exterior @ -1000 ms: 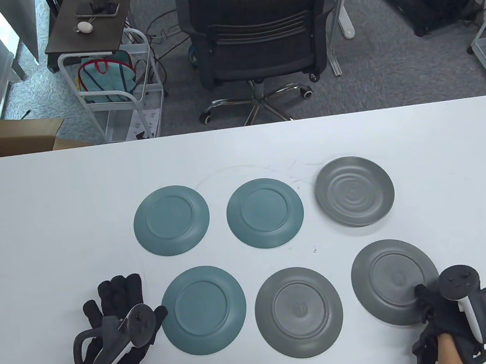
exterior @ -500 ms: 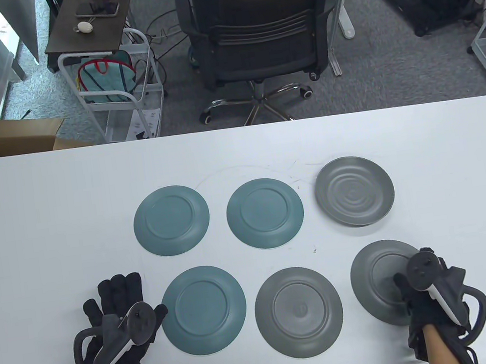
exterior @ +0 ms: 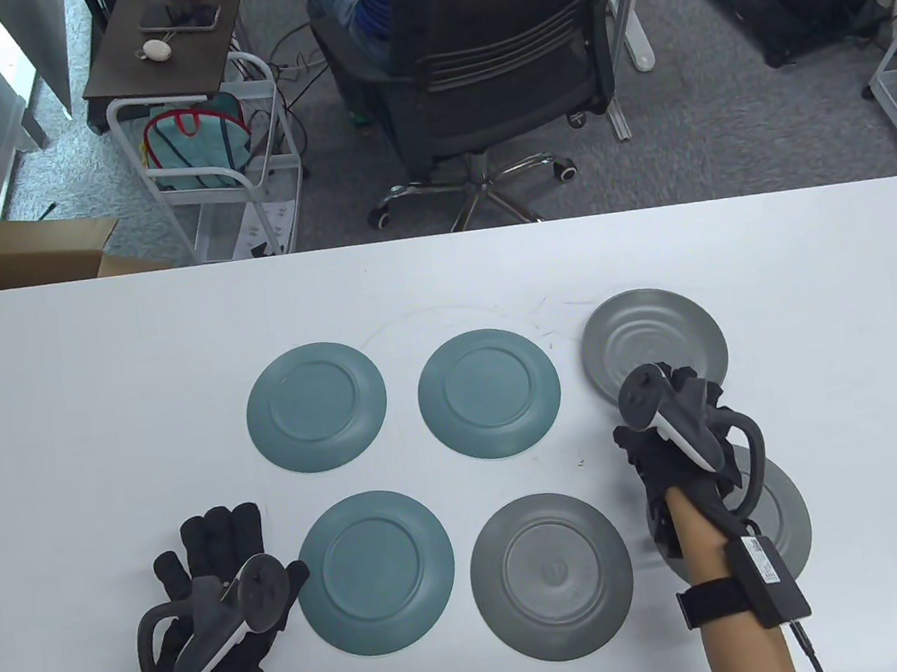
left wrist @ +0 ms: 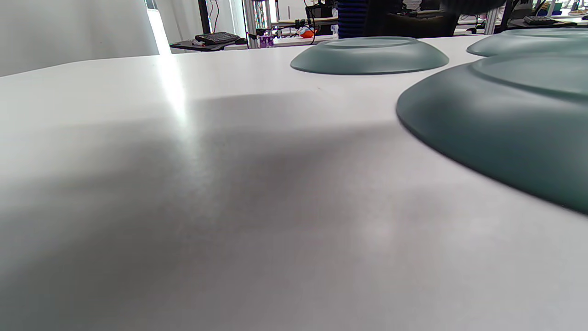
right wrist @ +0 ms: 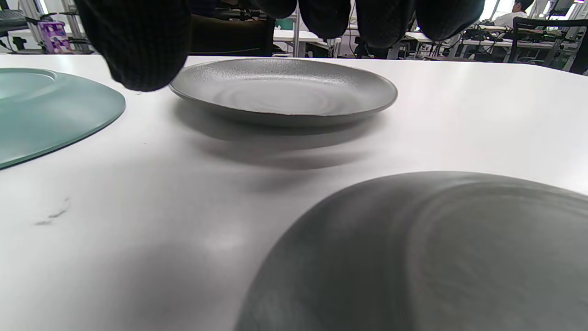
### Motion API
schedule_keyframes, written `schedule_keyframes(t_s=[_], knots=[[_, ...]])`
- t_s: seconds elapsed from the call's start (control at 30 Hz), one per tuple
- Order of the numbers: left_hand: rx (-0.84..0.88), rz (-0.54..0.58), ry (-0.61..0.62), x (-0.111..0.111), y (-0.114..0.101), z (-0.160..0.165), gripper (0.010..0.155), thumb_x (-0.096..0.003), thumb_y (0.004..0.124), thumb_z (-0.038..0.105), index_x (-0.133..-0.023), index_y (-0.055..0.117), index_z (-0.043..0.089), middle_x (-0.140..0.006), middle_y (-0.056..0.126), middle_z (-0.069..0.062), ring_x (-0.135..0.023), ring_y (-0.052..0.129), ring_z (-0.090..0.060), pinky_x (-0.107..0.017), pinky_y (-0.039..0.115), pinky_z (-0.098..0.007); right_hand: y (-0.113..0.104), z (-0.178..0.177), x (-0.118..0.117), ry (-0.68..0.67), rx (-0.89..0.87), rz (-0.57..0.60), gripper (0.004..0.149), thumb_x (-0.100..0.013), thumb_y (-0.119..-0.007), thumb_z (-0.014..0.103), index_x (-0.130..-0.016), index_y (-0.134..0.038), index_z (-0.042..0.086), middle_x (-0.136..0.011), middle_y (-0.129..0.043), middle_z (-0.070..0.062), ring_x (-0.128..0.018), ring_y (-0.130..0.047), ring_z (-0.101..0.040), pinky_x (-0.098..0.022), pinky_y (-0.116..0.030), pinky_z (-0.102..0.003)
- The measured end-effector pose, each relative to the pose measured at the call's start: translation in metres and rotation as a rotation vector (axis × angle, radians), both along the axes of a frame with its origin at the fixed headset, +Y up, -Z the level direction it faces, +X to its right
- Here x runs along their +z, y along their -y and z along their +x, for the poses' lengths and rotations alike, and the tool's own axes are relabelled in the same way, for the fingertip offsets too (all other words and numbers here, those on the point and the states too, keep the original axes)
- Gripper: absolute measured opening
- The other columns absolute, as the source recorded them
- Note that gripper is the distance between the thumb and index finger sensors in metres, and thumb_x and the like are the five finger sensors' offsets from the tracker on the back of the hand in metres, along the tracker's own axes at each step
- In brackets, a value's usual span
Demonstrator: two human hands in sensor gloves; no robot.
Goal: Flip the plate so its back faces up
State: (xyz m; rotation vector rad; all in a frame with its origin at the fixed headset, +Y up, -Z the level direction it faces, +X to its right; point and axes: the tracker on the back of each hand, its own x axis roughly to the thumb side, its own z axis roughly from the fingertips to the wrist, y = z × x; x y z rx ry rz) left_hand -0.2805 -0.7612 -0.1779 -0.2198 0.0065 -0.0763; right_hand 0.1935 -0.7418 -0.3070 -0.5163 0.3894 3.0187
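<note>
Plate (exterior: 663, 332), grey and ringed, sits face up at the far right of the back row on the desk (exterior: 88, 359). It is the only one of the six plates that still shows its front; the other five lie back up.

Hand state:
- The right hand (exterior: 667, 427) hovers above the near rim of the plate. In the right wrist view its fingers (right wrist: 138, 46) hang spread above the rim and hold nothing.
- The left hand (exterior: 221, 580) lies flat on the desk with fingers extended, just beside the near teal plate (exterior: 376, 572), and grips nothing.

Risks, as a judgement:
- The rim is low and sits close to the desk, so fingers may fail to get under it. The plate would then slide away rather than tilt.
- A shallow pinch on a smooth glazed rim may slip mid-turn. The plate would drop onto the desk, or onto the near grey plate (exterior: 786, 514) under the forearm.
- The forearm passes low over that near grey plate and could knock it.

Changes since the earlier frames:
- The right hand has left the near grey plate and has moved forward to the ringed plate.
- The left hand has stayed in place.
- The chair (exterior: 494, 57) behind the desk has turned, and a seated person is now in it.
</note>
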Motion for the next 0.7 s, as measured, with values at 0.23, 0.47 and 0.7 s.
schedule_keyframes(t_s=[0.23, 0.47, 0.7], knots=[[-0.007, -0.007, -0.003, 0.0, 0.0, 0.0, 0.09, -0.056, 0.051, 0.07, -0.121, 0.024, 0.015, -0.121, 0.03, -0.022, -0.116, 0.037, -0.051, -0.076, 0.037, -0.073, 0.018, -0.001, -0.037, 0.044, -0.005, -0.073, 0.092, -0.046, -0.083, 0.047, -0.113, -0.028, 0.015, -0.119, -0.032, -0.018, -0.107, -0.037, -0.05, -0.075, -0.042, -0.066], [-0.014, -0.015, -0.002, -0.002, 0.001, 0.001, 0.089, -0.056, 0.051, 0.07, -0.121, 0.024, 0.015, -0.121, 0.03, -0.022, -0.116, 0.037, -0.051, -0.076, 0.037, -0.073, 0.034, -0.004, -0.051, 0.063, -0.012, -0.133, 0.086, -0.048, -0.083, 0.041, -0.113, -0.032, 0.018, -0.12, -0.031, -0.014, -0.108, -0.034, -0.048, -0.076, -0.044, -0.065], [-0.023, -0.014, 0.0, -0.002, 0.001, 0.002, 0.089, -0.056, 0.051, 0.07, -0.121, 0.024, 0.015, -0.121, 0.03, -0.022, -0.116, 0.037, -0.051, -0.076, 0.036, -0.073, 0.038, -0.011, -0.053, 0.038, -0.008, -0.148, 0.072, -0.053, -0.076, 0.033, -0.112, -0.037, 0.015, -0.118, -0.035, -0.016, -0.106, -0.041, -0.047, -0.075, -0.049, -0.061]])
